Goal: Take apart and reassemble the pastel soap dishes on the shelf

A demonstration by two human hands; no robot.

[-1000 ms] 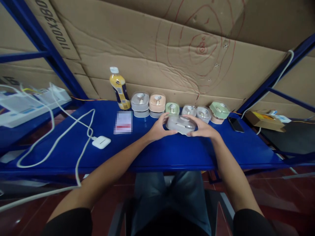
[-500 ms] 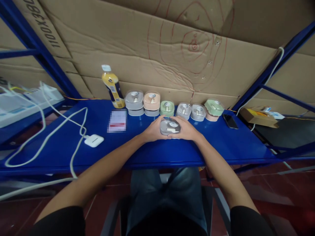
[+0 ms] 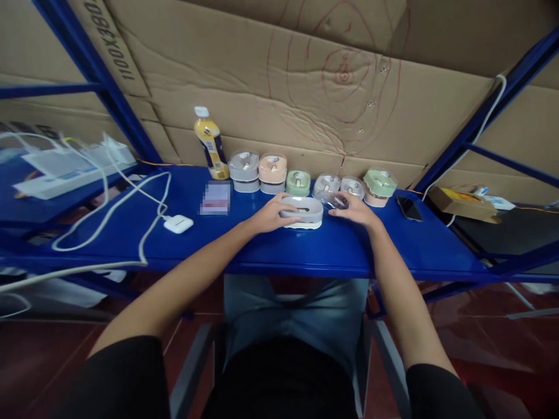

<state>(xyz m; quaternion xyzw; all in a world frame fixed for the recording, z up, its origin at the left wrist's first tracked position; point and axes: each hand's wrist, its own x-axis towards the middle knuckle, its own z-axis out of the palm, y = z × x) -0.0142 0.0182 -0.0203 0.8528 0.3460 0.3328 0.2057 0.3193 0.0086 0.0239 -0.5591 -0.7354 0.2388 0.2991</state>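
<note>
My left hand [image 3: 269, 214] grips the left side of a grey oval container [image 3: 312, 216], whose top is uncovered and shows a dark slot in the middle. The container stands on the blue table, with a pale piece under its base. To its right, my right hand [image 3: 356, 210] holds a clear plastic lid [image 3: 332, 201], tilted and apart from the container. Behind the hands runs a row of similar small boxes with clear lids: a green one [image 3: 298, 183], a grey one [image 3: 325, 185] and another grey one [image 3: 353, 186].
Stacked grey boxes [image 3: 243, 169], peach-topped boxes [image 3: 273, 169] and green-topped boxes [image 3: 379, 185] stand along the cardboard wall [image 3: 209, 64]. A yellow bottle [image 3: 213, 148], a card [image 3: 216, 198], a white earphone case [image 3: 178, 224] with a cable, and a phone [image 3: 409, 208] lie around.
The clear lid has come off the grey container and moved right in my right hand. My left hand stays on the container. The whole view has shifted slightly.
</note>
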